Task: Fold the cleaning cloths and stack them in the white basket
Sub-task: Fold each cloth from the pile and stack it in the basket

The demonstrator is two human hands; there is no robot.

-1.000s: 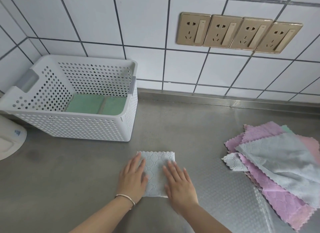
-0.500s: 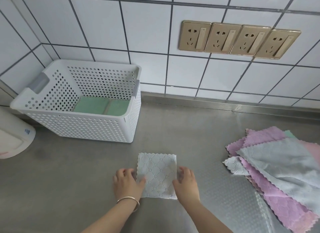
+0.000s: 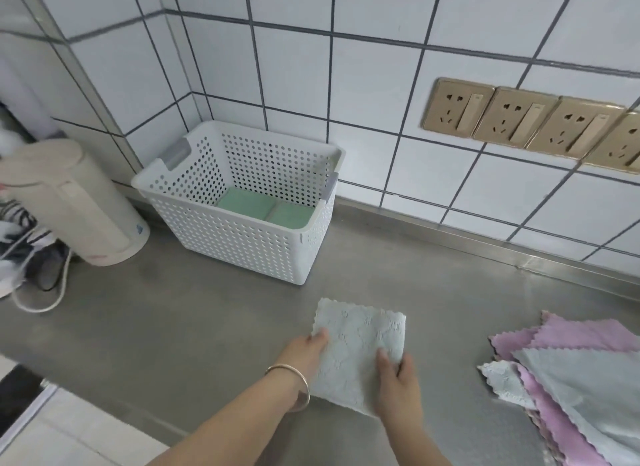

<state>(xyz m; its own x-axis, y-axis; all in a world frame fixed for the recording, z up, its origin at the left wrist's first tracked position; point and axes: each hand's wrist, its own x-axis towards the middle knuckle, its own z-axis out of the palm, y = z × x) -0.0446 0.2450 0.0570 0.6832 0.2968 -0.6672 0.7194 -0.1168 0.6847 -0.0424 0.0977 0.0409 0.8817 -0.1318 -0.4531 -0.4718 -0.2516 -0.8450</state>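
- Room: a white tiled wall (image 3: 363, 94) with dark grout meets a brushed steel counter (image 3: 207, 327); a row of gold sockets (image 3: 519, 122) is mounted on the wall at the right.
- Far left: a beige kettle (image 3: 69, 202) stands on the counter, with a white cord (image 3: 38, 302) looping beside it.
- Left of centre: the white basket (image 3: 242, 237) stands against the wall, apart from the hands. Two green folded cloths (image 3: 266, 207) lie side by side on its floor.
- Centre: the folded cloth (image 3: 360, 351), pale blue-grey, is held at the near edge of the counter.
- Change: a second ago both hands lay flat on this cloth, pressing the fold. Now the left hand (image 3: 304, 361) grips its left edge and the right hand (image 3: 394, 379) pinches its lower right corner, fingers curled on top. The far edge appears to lift off the steel, though blur makes this uncertain.
- Judgement: folding of this piece is complete; transfer to the basket comes next, on top of or beside the green pair.
- Right: the unfolded pile (image 3: 571, 379) of pink and grey cloths lies fanned on the counter, well apart from the basket. Several pieces remain to be folded.
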